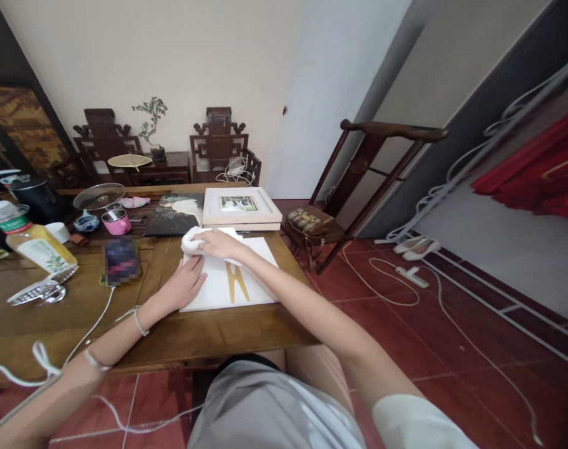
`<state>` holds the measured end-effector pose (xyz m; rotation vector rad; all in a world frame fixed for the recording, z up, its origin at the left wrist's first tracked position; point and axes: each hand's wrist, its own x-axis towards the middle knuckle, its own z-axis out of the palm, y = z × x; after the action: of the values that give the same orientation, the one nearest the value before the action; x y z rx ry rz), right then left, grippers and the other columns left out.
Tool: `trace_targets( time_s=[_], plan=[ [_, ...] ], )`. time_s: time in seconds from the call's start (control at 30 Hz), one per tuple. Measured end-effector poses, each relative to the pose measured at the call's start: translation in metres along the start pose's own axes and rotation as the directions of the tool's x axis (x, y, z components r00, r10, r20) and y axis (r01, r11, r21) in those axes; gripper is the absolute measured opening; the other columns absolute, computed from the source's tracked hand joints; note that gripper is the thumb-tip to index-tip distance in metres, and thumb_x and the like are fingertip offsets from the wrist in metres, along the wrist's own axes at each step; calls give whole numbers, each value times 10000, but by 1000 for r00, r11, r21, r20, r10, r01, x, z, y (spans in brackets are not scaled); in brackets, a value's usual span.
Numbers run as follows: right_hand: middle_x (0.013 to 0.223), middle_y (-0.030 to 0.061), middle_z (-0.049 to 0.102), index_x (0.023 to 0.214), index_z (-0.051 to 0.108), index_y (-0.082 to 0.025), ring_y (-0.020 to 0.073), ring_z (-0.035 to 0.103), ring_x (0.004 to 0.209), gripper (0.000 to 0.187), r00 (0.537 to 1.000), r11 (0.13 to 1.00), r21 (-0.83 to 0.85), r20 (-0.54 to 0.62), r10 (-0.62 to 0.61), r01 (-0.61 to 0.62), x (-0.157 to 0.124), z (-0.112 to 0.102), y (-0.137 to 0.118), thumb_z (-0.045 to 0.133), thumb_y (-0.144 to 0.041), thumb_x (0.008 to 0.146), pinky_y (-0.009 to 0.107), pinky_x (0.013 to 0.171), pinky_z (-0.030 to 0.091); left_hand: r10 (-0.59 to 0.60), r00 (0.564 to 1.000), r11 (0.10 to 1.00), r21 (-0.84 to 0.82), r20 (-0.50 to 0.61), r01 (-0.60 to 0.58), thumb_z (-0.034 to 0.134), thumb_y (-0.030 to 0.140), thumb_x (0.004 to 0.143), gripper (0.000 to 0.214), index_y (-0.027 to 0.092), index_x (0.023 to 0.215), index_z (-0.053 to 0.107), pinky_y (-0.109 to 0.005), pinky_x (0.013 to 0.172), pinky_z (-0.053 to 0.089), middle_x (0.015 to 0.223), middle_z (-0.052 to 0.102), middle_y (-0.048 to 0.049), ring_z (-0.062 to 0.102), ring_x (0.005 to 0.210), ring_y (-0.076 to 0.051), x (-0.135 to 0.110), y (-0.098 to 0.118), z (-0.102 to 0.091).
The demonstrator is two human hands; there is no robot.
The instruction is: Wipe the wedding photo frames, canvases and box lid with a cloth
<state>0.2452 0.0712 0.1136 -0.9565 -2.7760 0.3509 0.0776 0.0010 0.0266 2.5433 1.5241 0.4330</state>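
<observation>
A white square board [260, 280] with a gold mark lies flat on the wooden table [171, 337] in front of me. My left hand [186, 284] rests flat on its left edge, fingers stretched out. My right hand [221, 244] presses a bunched white cloth [190, 240] onto the board's far edge, fingers curled over the cloth. Behind the board lie a white picture frame [241, 207] and a dark photo print [176, 215].
On the table's left stand a bottle [35, 243], a pink cup [116, 221], a small bowl, a kettle and a phone on a white cable. Carved chairs and a plant line the wall. A wooden rack, a power strip and cables occupy the red tiled floor at right.
</observation>
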Motion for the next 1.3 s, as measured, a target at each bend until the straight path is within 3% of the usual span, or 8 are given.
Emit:
trace_targets(
  time_s=[0.13, 0.33, 0.53, 0.73, 0.87, 1.03, 1.17, 1.3],
  plan=[
    [1343, 83, 594, 1267, 613, -158, 260, 542, 1194, 445, 994, 993, 71, -59, 93, -89, -19, 3, 32, 402, -146, 876, 345, 1024, 373, -24, 1000, 999, -25, 14, 24, 263, 390, 993, 559, 91, 1464, 301, -572, 1161, 177, 1563, 252, -214, 176, 1468, -321, -1, -4, 5],
    [1321, 83, 611, 1225, 647, -157, 258, 549, 1205, 417, 969, 963, 190, -125, 215, -189, -78, 0, 84, 436, -178, 865, 394, 1052, 381, -45, 998, 998, -50, 53, 48, 247, 398, 993, 582, 74, 1476, 257, -561, 1163, 183, 1577, 205, -221, 140, 1475, -310, -2, -4, 6],
    [1270, 108, 635, 1170, 664, -154, 300, 541, 1196, 394, 929, 933, 260, -209, 306, -249, -126, 4, 112, 421, -211, 865, 475, 1037, 387, -69, 996, 996, -50, 52, 72, 244, 409, 988, 614, 49, 1485, 229, -550, 1172, 177, 1578, 194, -229, 147, 1473, -316, -3, -1, 3],
    [1070, 73, 703, 1048, 697, -189, 287, 601, 1078, 333, 947, 951, 231, -196, 253, -206, -148, 15, 94, 444, -195, 832, 483, 1010, 409, -47, 998, 997, -59, 31, 48, 242, 416, 1001, 600, 79, 1497, 221, -548, 1172, 172, 1580, 194, -221, 147, 1473, -308, -3, -6, 8],
    [1283, 89, 621, 1093, 676, -207, 310, 455, 1308, 378, 975, 977, 143, -132, 180, -161, -177, 16, 56, 430, -151, 811, 526, 1063, 351, -61, 998, 996, -57, 34, 62, 243, 408, 997, 601, 68, 1492, 231, -557, 1169, 167, 1581, 184, -227, 139, 1475, -311, -3, -5, 8],
    [1391, 49, 550, 957, 691, -231, 265, 349, 1397, 320, 999, 980, 191, 22, 45, -48, -215, -1, 14, 398, -150, 855, 495, 1131, 283, -84, 994, 995, -44, 74, 87, 230, 403, 992, 603, 50, 1480, 254, -558, 1172, 149, 1586, 164, -227, 122, 1478, -312, -2, -3, 5],
    [1404, 41, 538, 1045, 689, -248, 287, 317, 1411, 318, 993, 972, 203, 60, 105, -116, -218, 0, 20, 427, -193, 874, 512, 1124, 295, -48, 995, 998, -29, 86, 51, 213, 402, 998, 591, 57, 1475, 258, -549, 1174, 151, 1585, 173, -224, 105, 1480, -305, -2, -4, 3],
    [1351, 47, 582, 1164, 658, -243, 292, 355, 1391, 390, 985, 973, 168, -39, 165, -157, -188, 13, 53, 438, -170, 850, 518, 1108, 318, -21, 995, 999, -23, 97, 23, 205, 403, 1003, 576, 75, 1474, 259, -533, 1177, 165, 1584, 185, -217, 95, 1482, -295, -3, -6, 2]
  ],
)
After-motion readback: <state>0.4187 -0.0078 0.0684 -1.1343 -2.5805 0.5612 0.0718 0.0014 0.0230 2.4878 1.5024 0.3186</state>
